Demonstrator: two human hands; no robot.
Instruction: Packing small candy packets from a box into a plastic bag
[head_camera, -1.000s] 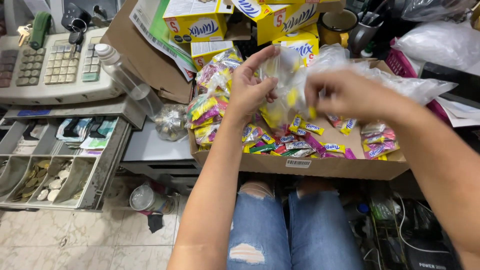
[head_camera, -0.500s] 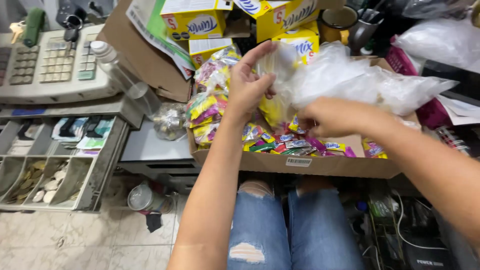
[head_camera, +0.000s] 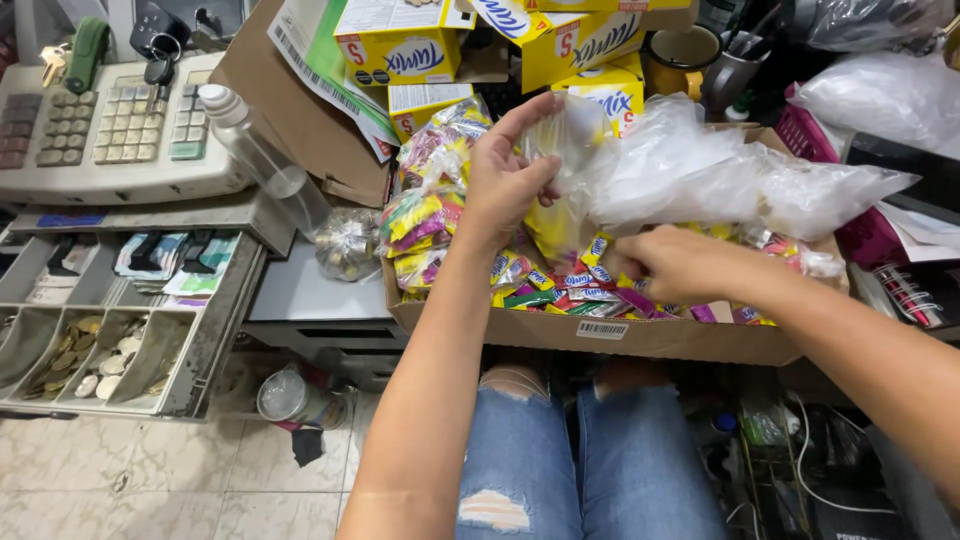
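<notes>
Nearest: knees in torn blue denim jeans (head_camera: 590, 460) under the front wall of a shallow brown cardboard box (head_camera: 640, 335). The box holds many small bright sweet wrappers in yellow, pink, green and red (head_camera: 575, 285). Right hand (head_camera: 672, 262) reaches low into the box, fingers curled down among the wrappers; whether they pinch one cannot be told. Left hand (head_camera: 510, 180) is raised above the box, thumb and fingers pinching the rim of a thin clear plastic bag (head_camera: 575, 170) with yellow contents at its bottom. Left of the box: open grey cash drawer (head_camera: 110, 340) with coins, beige cash register (head_camera: 110, 130) behind. Farthest: yellow cardboard cartons (head_camera: 400, 45)
</notes>
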